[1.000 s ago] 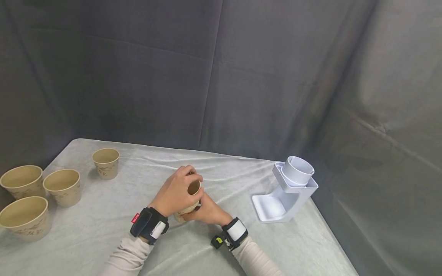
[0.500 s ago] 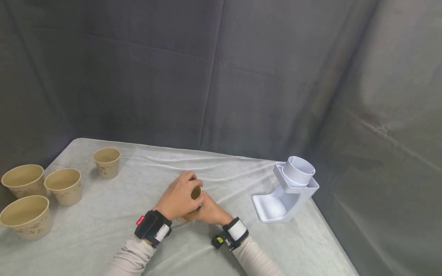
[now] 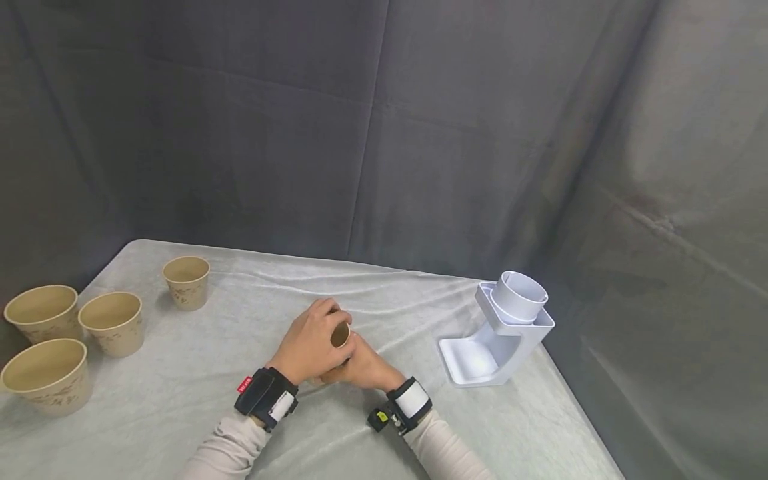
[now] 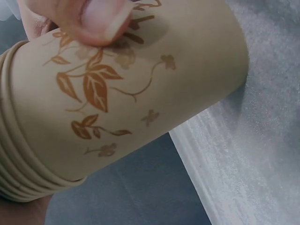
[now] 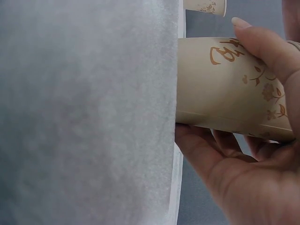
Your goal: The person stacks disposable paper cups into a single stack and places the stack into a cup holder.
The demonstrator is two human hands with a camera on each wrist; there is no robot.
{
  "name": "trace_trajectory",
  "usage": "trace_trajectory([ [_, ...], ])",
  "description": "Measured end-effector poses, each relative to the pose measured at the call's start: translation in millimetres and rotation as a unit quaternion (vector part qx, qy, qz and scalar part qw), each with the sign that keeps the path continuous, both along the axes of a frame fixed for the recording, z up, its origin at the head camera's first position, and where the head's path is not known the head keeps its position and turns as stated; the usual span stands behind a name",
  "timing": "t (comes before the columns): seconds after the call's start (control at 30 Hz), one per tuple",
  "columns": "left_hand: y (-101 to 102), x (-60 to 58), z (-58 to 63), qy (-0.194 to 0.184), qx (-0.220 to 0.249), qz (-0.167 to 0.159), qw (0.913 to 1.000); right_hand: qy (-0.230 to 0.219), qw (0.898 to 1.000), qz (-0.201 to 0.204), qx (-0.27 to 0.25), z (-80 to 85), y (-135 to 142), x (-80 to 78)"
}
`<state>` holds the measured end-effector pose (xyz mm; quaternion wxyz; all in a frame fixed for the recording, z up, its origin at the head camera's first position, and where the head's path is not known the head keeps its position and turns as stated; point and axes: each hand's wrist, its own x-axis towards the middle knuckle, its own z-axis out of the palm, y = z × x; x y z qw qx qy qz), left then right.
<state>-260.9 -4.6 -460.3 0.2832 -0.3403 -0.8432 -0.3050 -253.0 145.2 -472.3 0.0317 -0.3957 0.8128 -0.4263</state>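
Observation:
A stack of nested beige paper cups point(image 4: 154, 89) with brown leaf print stands on the cloth between both hands; several rims sit close together at its top. From above, my left hand point(image 3: 309, 341) grips the stack at the rims, fingers and thumb curled around the mouth. My right hand point(image 3: 363, 363) holds the body lower down. In the right wrist view its fingers wrap the printed side point(image 5: 220, 79) near the base. The head view shows only the dark mouth of the top cup point(image 3: 340, 335); the hands hide most of the rest.
Several beige printed cups of differing widths stand at the left: a far one point(image 3: 187, 283), a middle one point(image 3: 114, 327) and a wide front one point(image 3: 51, 380), with another point(image 3: 42, 313) behind. A white stand with a ring holder point(image 3: 510, 313) is at the right.
My left hand has lowered slightly over the cup stack and shifted a little right, covering the rims and side that showed before. The right hand stays nearly still.

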Motion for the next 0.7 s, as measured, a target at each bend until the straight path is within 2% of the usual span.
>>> trace_trajectory([
  [0.17, -1, 1.4, 0.7, -0.013, 0.005, -0.004, 0.9999, -0.010, 1.000, 0.003, -0.004, -1.9, 0, -0.8],
  [0.33, -4, 0.6, 2.7, -0.037, 0.004, -0.028, 0.9989, -0.018, 1.000, 0.011, -0.006, -3.4, 0, -0.9],
  [0.5, -13, -3.9, 8.1, -0.093, 0.017, -0.060, 0.9937, -0.050, 0.998, 0.011, -0.022, -4.3, 1, -0.3],
  [0.6, -23, -9.3, 15.4, -0.099, 0.042, -0.062, 0.9923, -0.072, 0.997, 0.000, -0.030, -5.4, 1, 0.1],
  [0.7, -36, -17.1, 22.8, -0.076, 0.051, -0.042, 0.9949, -0.072, 0.997, -0.011, -0.032, -5.9, 0, 0.4],
])
